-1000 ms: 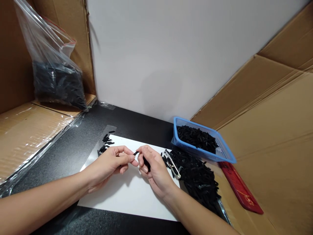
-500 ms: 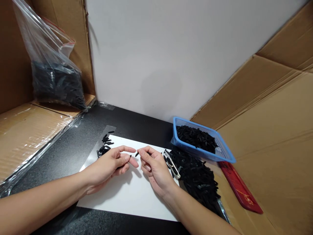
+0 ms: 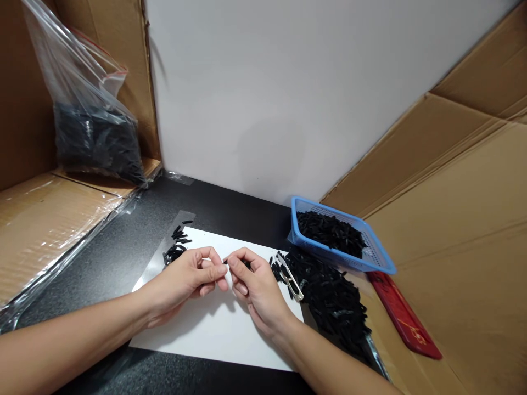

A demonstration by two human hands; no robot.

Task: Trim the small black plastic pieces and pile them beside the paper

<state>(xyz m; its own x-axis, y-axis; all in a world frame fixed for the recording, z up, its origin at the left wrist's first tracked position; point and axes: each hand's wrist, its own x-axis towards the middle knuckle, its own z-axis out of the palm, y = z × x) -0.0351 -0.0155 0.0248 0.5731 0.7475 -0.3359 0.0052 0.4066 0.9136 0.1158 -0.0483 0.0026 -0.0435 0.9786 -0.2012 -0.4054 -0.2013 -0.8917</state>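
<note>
Over the white sheet (image 3: 206, 329) my left hand (image 3: 197, 274) and my right hand (image 3: 255, 280) meet, fingertips almost touching. Between them shows the dark end of a small black elongated piece (image 3: 225, 261), mostly hidden by the fingers. Thumb and index finger of each hand are closed in a pinch around it. More black shows under the right hand's curled fingers, too covered to make out. Right of that hand lies a pair of pale thread snips (image 3: 291, 278) beside a large heap of similar black pieces (image 3: 335, 302).
A blue plastic basket (image 3: 343, 253) of black pieces stands behind the heap. Several loose black pieces (image 3: 179, 236) lie at the sheet's far left corner. A clear bag of dark material (image 3: 96, 140) leans at left. A red flat object (image 3: 405, 318) rests on cardboard at right.
My hands have come together. The left index finger, stretched out before, is now bent in, and the small black piece in the right fingertips has moved left toward the left thumb.
</note>
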